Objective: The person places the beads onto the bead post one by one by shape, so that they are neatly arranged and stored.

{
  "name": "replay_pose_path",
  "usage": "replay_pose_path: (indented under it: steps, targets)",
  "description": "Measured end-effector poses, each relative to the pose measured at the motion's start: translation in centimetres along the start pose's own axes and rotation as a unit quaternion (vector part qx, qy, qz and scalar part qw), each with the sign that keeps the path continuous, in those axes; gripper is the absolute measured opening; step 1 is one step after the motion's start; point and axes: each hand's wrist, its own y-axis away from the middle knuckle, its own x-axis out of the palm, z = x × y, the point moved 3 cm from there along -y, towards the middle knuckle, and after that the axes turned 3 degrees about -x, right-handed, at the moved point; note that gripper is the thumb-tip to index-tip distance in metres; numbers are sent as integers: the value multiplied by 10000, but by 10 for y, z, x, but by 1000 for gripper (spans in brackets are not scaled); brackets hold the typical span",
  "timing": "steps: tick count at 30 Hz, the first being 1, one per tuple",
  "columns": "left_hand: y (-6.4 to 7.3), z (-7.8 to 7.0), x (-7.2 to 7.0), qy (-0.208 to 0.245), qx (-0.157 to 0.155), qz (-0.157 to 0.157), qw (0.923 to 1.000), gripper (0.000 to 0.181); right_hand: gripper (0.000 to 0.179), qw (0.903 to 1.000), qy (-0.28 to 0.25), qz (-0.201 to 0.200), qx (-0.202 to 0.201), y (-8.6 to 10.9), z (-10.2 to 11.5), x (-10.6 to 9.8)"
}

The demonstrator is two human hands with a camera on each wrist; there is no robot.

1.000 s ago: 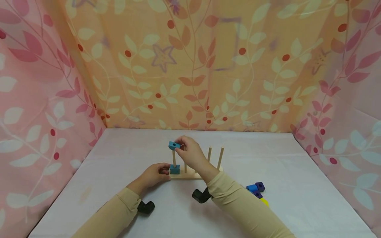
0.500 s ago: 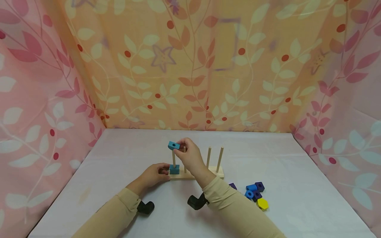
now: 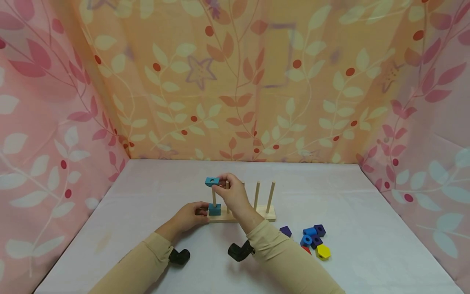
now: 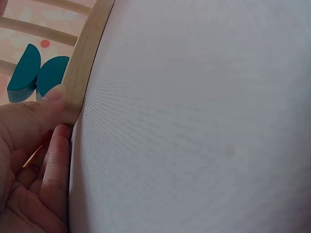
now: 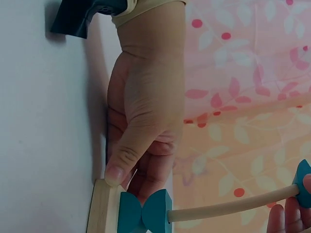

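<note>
My left hand (image 3: 191, 214) pinches the left end of the wooden peg board (image 3: 271, 214), thumb and fingers on its edge. Two teal half-round blocks (image 5: 145, 212) sit low on the leftmost peg (image 5: 233, 206), their curved sides meeting. My right hand (image 3: 235, 195) pinches another teal half-round block (image 3: 211, 181) by its right side at that peg's top. Whether the tip has entered its hole I cannot tell. In the left wrist view, the thumb (image 4: 53, 97) lies against the board's end. The right wrist view catches only a few right fingertips (image 5: 291, 216) at the held block.
Right of the right forearm lie several loose blocks: purple (image 3: 285, 231), blue (image 3: 307, 240), yellow (image 3: 323, 252) and part of a red one (image 3: 306, 249). More bare pegs (image 3: 271, 197) rise at the board's right. Black wrist devices (image 3: 240, 250) jut from both sleeves.
My right hand and the teal block have shifted slightly left and down at the peg's top. The right forearm has swung left, uncovering more loose blocks. My left hand stays on the board.
</note>
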Motion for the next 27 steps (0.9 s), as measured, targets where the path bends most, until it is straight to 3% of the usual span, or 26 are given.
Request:
replay_pose_path:
  steps: [11, 22, 27]
  targets:
    - [-1, 0, -1, -51, -99, -62, 9999, 47, 25, 9994, 277, -20, 220, 3, -6, 0]
    - [-1, 2, 0, 44, -161, -102, 9998, 46, 24, 9964, 683, 92, 486, 7, -28, 1]
    - [-2, 1, -1, -8, -41, -89, 10000, 46, 26, 9947, 793, 109, 641, 8, -38, 2]
